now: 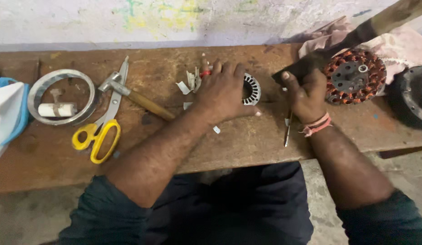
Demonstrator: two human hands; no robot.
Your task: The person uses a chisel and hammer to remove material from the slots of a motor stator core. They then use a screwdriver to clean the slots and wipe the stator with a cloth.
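Head view: the left hand lies palm-down over a slotted steel stator ring near the middle of the wooden surface, its grip closed over the ring's left part. The right hand has its grip closed on a thin metal tool pointing down toward the near edge. The ring looks stiff and fairly heavy, with sharp-edged slots, so it is best held by its outer rim. Paper scraps lie just beside it; scissors and a hammer sit well left
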